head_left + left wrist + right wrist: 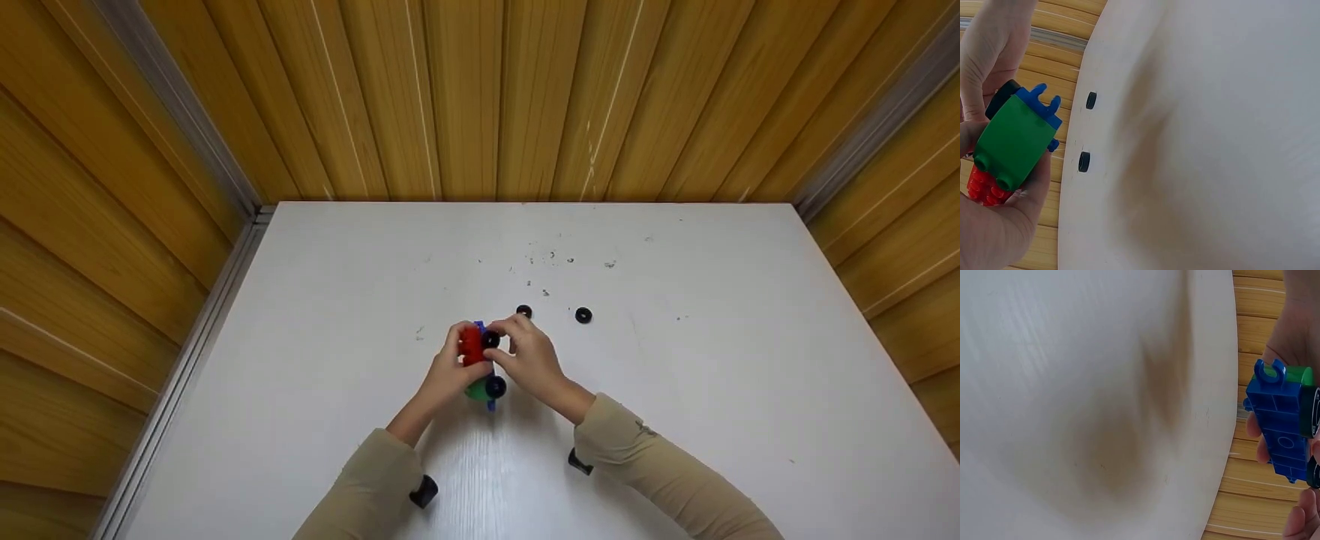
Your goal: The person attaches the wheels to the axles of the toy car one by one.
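My left hand (442, 376) grips a small toy car made of building bricks, with a red studded brick (472, 346) and a green rounded block (1016, 140) on a blue base (1278, 430). A black wheel (495, 387) sits on the car's near end, on its right side. At the far end of that same side, my right hand (535, 361) holds another black wheel (490, 340) between thumb and fingers, against the base. In the right wrist view the base's hollow underside and hooked end show. Whether the far wheel is fully seated cannot be made out.
Two loose black wheels lie on the white table (337, 300) beyond the hands: one (524, 310) close to the right fingers, the other (583, 315) farther right. Small dark marks speckle the tabletop. Wood-patterned walls (465, 97) stand behind and at both sides.
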Available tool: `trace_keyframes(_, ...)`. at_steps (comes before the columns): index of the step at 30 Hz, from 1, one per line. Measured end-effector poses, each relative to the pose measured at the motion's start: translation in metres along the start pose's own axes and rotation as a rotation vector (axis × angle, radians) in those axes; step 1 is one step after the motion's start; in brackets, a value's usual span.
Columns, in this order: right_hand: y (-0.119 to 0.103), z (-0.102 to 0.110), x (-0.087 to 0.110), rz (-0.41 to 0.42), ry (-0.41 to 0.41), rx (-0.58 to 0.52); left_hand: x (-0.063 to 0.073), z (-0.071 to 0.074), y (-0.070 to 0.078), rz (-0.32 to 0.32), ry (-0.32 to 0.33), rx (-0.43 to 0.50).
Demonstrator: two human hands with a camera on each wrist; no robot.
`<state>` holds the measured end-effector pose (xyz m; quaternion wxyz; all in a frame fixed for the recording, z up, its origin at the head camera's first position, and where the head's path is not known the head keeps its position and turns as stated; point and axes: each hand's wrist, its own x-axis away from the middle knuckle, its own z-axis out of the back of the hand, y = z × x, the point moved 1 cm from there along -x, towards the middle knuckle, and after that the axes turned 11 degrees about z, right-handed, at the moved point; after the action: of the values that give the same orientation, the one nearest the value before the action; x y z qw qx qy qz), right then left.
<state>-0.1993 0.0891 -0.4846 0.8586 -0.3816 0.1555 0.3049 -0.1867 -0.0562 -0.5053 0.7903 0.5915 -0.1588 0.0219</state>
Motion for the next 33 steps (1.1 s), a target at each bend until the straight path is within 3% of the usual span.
trace_keyframes(17,-0.001,-0.001,0.001,0.014,0.029,0.003,0.002,-0.001,0.000,-0.024,-0.020,0.018)
trace_keyframes(24,-0.002,0.000,0.001,0.002,0.020,-0.006,0.019,0.003,0.024,-0.021,-0.042,0.034)
trace_keyframes(33,0.000,-0.001,0.000,-0.002,0.028,-0.024,0.023,0.003,0.029,-0.011,-0.048,0.032)
